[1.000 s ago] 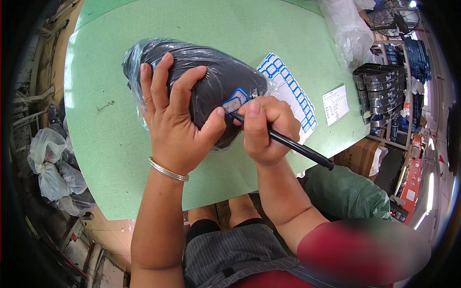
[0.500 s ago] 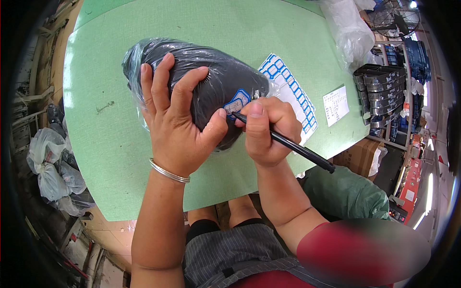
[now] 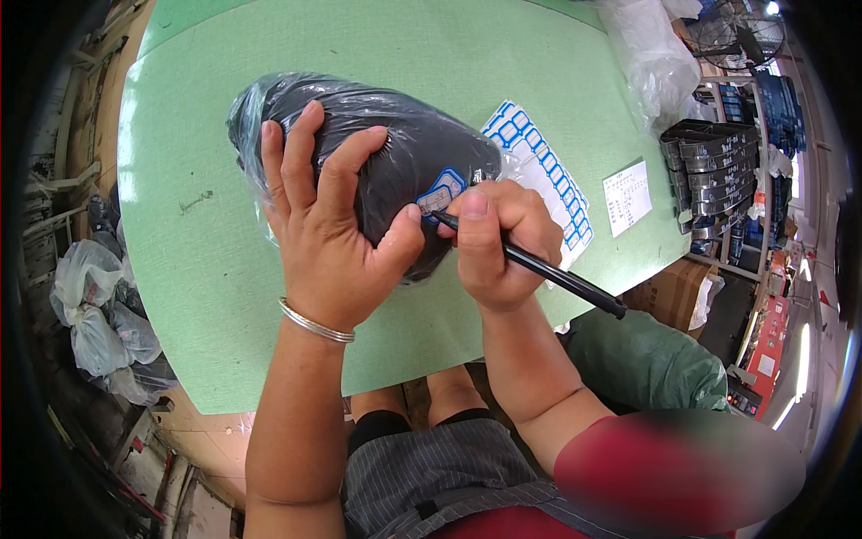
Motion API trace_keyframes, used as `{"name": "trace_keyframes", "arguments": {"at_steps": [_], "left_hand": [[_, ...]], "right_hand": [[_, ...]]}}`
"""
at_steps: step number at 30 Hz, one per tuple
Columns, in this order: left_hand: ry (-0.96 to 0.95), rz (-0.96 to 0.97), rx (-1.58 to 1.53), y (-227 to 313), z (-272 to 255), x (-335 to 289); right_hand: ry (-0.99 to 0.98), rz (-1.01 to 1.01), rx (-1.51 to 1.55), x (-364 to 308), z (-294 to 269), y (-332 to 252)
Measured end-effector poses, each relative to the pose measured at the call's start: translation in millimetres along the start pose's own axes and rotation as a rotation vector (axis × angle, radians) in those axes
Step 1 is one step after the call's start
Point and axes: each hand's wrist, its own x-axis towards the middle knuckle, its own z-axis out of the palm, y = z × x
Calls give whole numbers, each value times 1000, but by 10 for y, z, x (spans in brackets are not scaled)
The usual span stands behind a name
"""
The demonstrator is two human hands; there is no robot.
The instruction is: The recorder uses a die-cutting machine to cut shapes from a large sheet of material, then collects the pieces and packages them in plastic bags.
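The left hand (image 3: 328, 238) is pressing spread fingers onto the bagged dark bundle (image 3: 395, 153); the right hand's (image 3: 503, 242) grip is pinching a black pen (image 3: 548, 269), its tip hidden against the blue-edged label (image 3: 442, 191).

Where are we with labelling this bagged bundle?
Done: a blue-bordered label is already stuck on the dark bundle in clear plastic. In hand: the left hand presses the bundle to the green table while the right hand puts the black pen tip to the label. Left: the sticker sheet holds many more labels.
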Motion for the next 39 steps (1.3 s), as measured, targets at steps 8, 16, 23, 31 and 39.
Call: {"name": "trace_keyframes", "arguments": {"at_steps": [8,16,23,31,39], "left_hand": [[1,4,8,8,17,6],[6,14,8,-1,13,-3],[1,6,6,15,20,5],[2,-19,-88,-60,-47,0],[37,97,-275,-481,-300,-185]], "right_hand": [[14,20,-2,-8,-13,10],[-21,-2,-10,10,-15,-4],[-3,5,-13,-4,-26,-2],[86,39,239,-80,-398,102],[193,326,-397,-115,-1035,366]]}}
